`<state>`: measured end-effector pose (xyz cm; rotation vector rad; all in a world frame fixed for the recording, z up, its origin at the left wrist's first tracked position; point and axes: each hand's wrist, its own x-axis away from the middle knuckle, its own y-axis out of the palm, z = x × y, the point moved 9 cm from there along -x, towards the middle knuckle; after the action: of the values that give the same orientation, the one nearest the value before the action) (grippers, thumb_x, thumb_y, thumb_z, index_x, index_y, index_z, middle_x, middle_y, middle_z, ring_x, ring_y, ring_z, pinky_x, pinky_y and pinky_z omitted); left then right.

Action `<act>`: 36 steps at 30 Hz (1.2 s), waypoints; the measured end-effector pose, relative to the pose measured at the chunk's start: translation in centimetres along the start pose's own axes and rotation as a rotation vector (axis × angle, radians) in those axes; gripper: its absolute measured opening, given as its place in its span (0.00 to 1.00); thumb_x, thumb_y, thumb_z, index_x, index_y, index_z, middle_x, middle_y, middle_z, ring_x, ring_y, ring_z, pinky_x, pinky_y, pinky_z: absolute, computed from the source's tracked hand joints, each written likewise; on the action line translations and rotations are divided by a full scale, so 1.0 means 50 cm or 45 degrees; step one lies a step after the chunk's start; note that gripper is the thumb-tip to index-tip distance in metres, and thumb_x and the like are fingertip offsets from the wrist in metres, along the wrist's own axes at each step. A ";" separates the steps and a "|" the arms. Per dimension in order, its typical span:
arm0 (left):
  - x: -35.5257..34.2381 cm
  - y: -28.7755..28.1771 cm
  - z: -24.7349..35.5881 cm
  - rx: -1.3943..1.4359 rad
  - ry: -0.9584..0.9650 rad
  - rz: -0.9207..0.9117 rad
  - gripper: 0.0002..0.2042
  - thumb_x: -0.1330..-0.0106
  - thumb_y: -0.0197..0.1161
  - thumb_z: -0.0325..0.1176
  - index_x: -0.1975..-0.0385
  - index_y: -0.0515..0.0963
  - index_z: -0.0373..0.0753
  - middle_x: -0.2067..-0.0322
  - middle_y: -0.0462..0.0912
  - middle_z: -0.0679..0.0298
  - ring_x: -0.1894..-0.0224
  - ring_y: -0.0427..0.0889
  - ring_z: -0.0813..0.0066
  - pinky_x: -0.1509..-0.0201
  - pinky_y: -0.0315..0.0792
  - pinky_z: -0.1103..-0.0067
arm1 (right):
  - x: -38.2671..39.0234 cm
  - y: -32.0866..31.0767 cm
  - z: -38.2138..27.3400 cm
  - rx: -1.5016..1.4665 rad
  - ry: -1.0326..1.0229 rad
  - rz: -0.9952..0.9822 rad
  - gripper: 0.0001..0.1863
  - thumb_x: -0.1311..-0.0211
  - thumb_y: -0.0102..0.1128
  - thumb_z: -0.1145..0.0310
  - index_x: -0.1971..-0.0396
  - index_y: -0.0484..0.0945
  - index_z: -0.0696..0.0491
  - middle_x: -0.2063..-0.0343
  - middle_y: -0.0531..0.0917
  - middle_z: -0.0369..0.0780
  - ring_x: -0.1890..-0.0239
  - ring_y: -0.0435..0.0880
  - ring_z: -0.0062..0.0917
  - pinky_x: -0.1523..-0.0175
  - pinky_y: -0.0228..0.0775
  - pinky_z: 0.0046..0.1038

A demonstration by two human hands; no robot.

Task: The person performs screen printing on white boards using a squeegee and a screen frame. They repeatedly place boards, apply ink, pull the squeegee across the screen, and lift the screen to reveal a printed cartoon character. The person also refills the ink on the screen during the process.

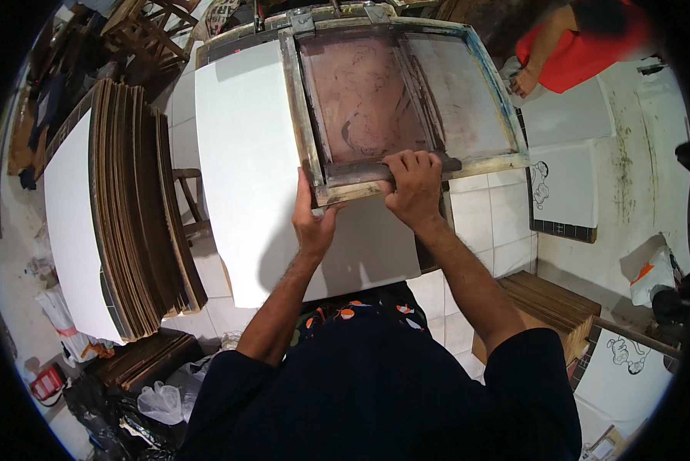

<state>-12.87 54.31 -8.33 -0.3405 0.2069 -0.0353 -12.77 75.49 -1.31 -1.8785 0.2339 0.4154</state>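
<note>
A wooden screen printing frame (292,107) with a reddish mesh lies over a large white sheet (241,154) in front of me. My left hand (314,227) grips the frame's near left corner, its thumb by the near rail and a finger up along the left side. My right hand (415,184) is closed over a dark, long-handled squeegee (352,172), which rests along the near end of the mesh. Dark line marks show on the mesh. The squeegee's lower edge is hidden from view.
To the left stands a thick stack of boards (126,207) topped by a white sheet. A person's hand (524,81) is at the far right near printed white sheets (564,184). More stacked boards (552,307) sit lower right. Plastic bags (168,399) lie lower left.
</note>
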 end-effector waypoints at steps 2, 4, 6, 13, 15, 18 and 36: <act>-0.032 -0.018 0.069 0.171 0.015 0.001 0.52 0.42 0.76 0.16 0.20 0.47 0.29 0.34 0.76 0.43 0.39 0.81 0.66 0.36 0.78 0.72 | -0.040 -0.065 -0.012 -0.001 -0.039 0.046 0.21 0.51 0.78 0.54 0.59 0.83 0.48 0.61 0.80 0.37 0.51 0.78 0.36 0.40 0.61 0.43; -0.066 -0.049 0.152 0.234 0.051 0.089 0.52 0.41 0.77 0.18 0.20 0.47 0.28 0.34 0.75 0.42 0.39 0.81 0.63 0.35 0.78 0.71 | -0.093 -0.146 -0.035 0.096 -0.126 0.211 0.30 0.51 0.78 0.37 0.60 0.83 0.47 0.61 0.80 0.38 0.52 0.79 0.36 0.43 0.62 0.42; -0.113 -0.079 0.238 0.299 0.090 0.174 0.52 0.42 0.78 0.20 0.20 0.48 0.28 0.34 0.75 0.40 0.38 0.81 0.63 0.36 0.78 0.71 | -0.164 -0.235 -0.054 0.108 -0.305 0.488 0.34 0.52 0.76 0.30 0.60 0.84 0.47 0.61 0.83 0.38 0.59 0.81 0.36 0.50 0.65 0.41; -0.311 -0.181 0.422 0.344 0.323 0.254 0.48 0.34 0.77 0.28 0.22 0.49 0.25 0.39 0.78 0.39 0.53 0.86 0.74 0.52 0.81 0.78 | -0.450 -0.450 -0.105 0.286 -0.572 0.644 0.35 0.46 0.69 0.26 0.75 0.80 0.48 0.80 0.80 0.36 0.77 0.79 0.26 0.66 0.72 0.35; -0.313 -0.212 0.407 0.399 0.417 0.268 0.45 0.32 0.75 0.30 0.21 0.51 0.29 0.34 0.73 0.37 0.50 0.85 0.72 0.52 0.82 0.78 | -0.541 -0.469 -0.056 0.170 -0.133 0.344 0.34 0.46 0.68 0.26 0.73 0.82 0.47 0.79 0.81 0.35 0.76 0.79 0.22 0.68 0.72 0.33; -0.273 -0.251 0.294 0.163 0.202 0.268 0.43 0.30 0.73 0.32 0.21 0.52 0.32 0.33 0.71 0.37 0.47 0.85 0.67 0.52 0.84 0.74 | -0.602 -0.512 -0.077 0.152 -0.167 0.359 0.41 0.47 0.65 0.22 0.65 0.88 0.53 0.71 0.88 0.43 0.66 0.88 0.32 0.59 0.78 0.36; 0.292 -0.326 -0.016 0.089 -0.594 0.796 0.35 0.27 0.67 0.31 0.24 0.58 0.34 0.35 0.71 0.48 0.55 0.87 0.67 0.60 0.84 0.75 | -0.751 -0.574 -0.067 0.164 -0.098 0.188 0.53 0.52 0.62 0.18 0.52 0.88 0.59 0.51 0.89 0.53 0.47 0.89 0.42 0.42 0.80 0.39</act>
<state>1.25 37.65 -6.47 -0.1952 -0.1570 0.6473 -36.36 80.53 39.45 -1.7216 0.3412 0.5589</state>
